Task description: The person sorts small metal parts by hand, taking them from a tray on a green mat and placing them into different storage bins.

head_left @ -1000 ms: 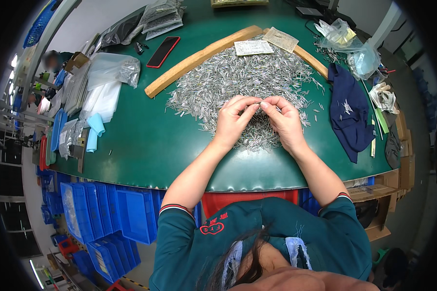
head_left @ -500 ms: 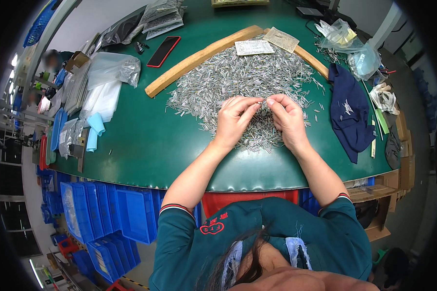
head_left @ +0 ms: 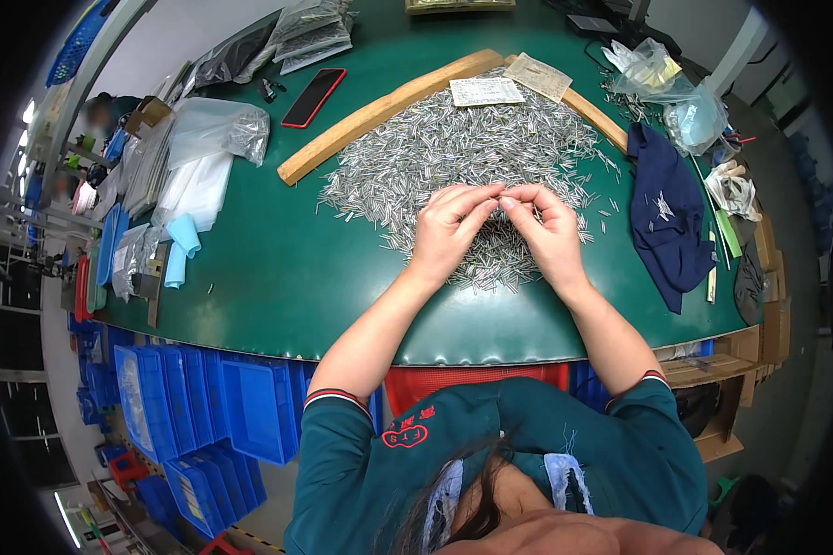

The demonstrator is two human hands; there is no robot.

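Note:
A broad heap of small silvery metal pins (head_left: 453, 148) lies on the green table (head_left: 278, 268). Over its near part, my left hand (head_left: 449, 231) and my right hand (head_left: 548, 233) come together, fingertips nearly touching. Both are closed in a pinch, thumb against fingers. Whatever sits between the fingertips is too small and too covered to make out; it may be a pin like those around it. More pins lie beneath and between my hands.
Two wooden bars (head_left: 393, 116) border the heap at the back, with paper slips (head_left: 486, 91) by them. A phone (head_left: 314, 98) lies back left, near plastic bags (head_left: 215, 129). Dark blue cloth (head_left: 665, 217) with a few pins lies right. Blue bins (head_left: 259, 407) stand below the table's left edge.
My right hand's fingers have closed in toward the left fingertips, its index finger now reaching across to them. The left hand stays almost still.

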